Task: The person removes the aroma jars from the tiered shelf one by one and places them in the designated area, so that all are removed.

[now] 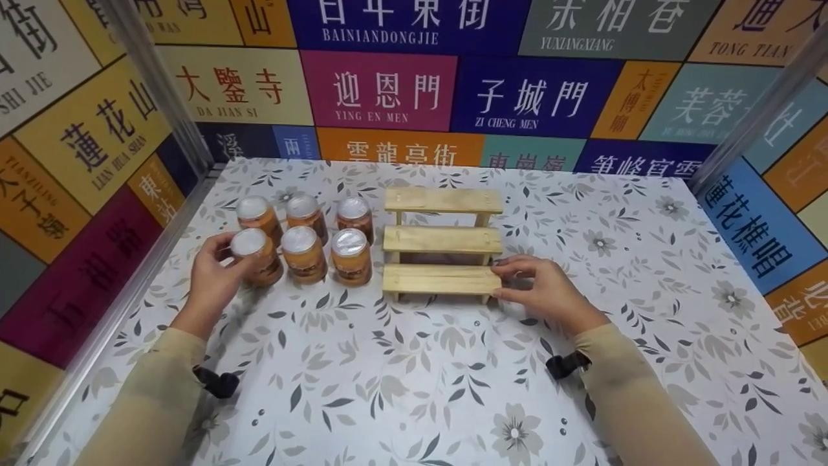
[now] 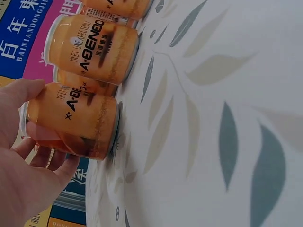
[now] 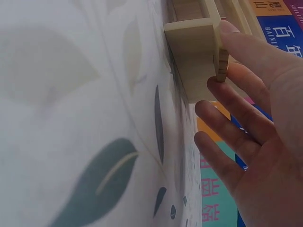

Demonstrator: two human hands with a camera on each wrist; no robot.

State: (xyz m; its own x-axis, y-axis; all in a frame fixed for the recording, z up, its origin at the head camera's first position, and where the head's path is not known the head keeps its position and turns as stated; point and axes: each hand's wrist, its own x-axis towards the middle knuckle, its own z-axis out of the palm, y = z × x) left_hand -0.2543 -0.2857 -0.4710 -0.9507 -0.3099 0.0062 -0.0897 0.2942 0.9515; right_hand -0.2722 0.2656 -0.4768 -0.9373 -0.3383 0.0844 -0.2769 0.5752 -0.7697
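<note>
Several orange cans with silver tops stand in two rows on the left of the table. My left hand [image 1: 218,275] grips the front-left can [image 2: 71,125], thumb on one side and fingers round the other; it stands upright. Beside it are the front-middle can [image 1: 304,257] and the front-right can [image 1: 351,259]. Right of the cans stands a three-step wooden rack [image 1: 442,279]. My right hand [image 1: 543,285] holds the right end of its lowest step, thumb at the front edge and fingertips [image 3: 218,86] at the back edge; the other fingers are spread.
Behind the front cans is a back row, with the back-left can [image 1: 253,208], back-middle can [image 1: 304,207] and back-right can [image 1: 354,208]. A white leaf-patterned cloth [image 1: 414,388] covers the table. Sign-covered walls [image 1: 381,90] enclose the back and sides, with clear corner posts.
</note>
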